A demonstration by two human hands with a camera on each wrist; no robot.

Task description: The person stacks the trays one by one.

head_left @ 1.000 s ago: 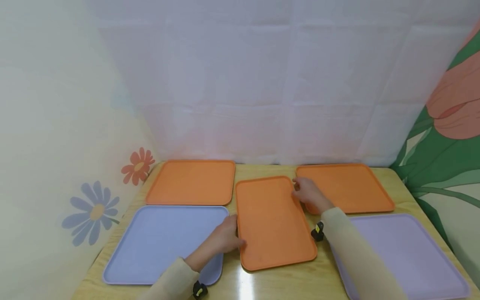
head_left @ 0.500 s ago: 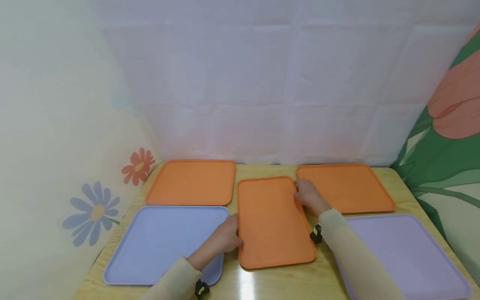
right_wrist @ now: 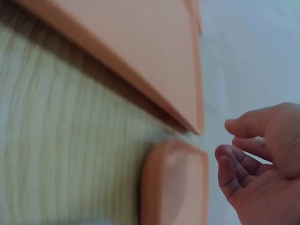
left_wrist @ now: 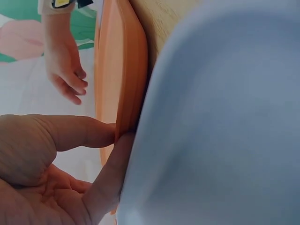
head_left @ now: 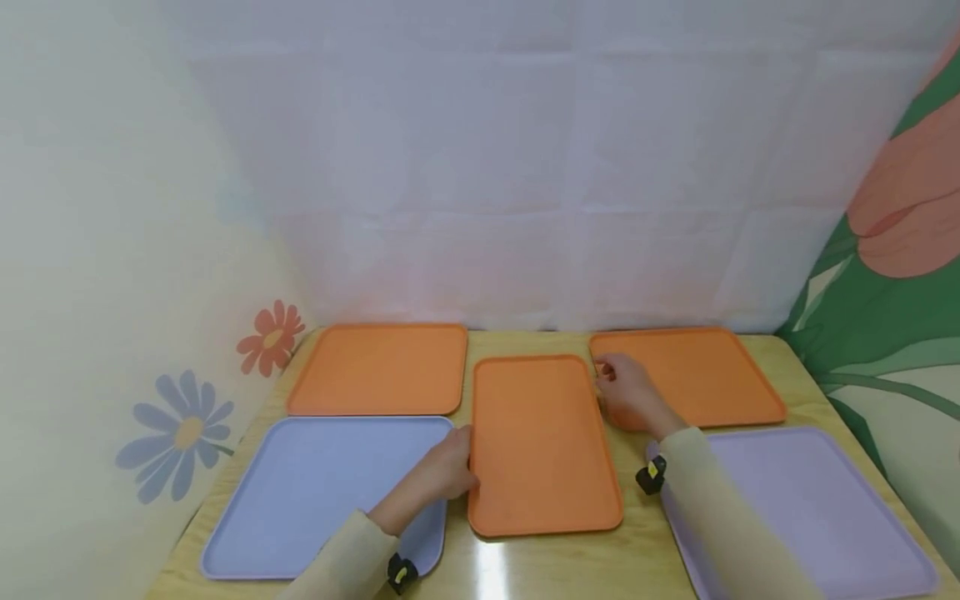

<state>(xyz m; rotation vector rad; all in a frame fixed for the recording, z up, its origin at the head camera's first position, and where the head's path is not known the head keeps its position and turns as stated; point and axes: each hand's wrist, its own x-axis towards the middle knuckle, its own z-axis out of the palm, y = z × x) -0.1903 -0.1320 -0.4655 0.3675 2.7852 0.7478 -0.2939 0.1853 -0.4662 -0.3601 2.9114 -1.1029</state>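
1. The left hand (head_left: 450, 467) is pinching the left rim of the middle orange tray (head_left: 543, 450), with the thumb on one side and a finger on the other.
2. The right hand (head_left: 630, 392) is hovering by the left end of the back right orange tray (head_left: 697, 375), near the middle tray. Its fingers are bending loosely and holding nothing.
3. The middle orange tray is resting on the wooden table (head_left: 577, 567), with its long sides running away from the person.
4. The blue tray (head_left: 322, 492) is lying just left of it, and the left hand's arm is reaching over that tray.
5. Another orange tray (head_left: 382, 367) is sitting right behind the blue one.
6. A purple tray (head_left: 802, 508) is lying at the front right, partly under the right sleeve (head_left: 720, 492).
7. A white cloth (head_left: 450, 167) is hanging behind the table.
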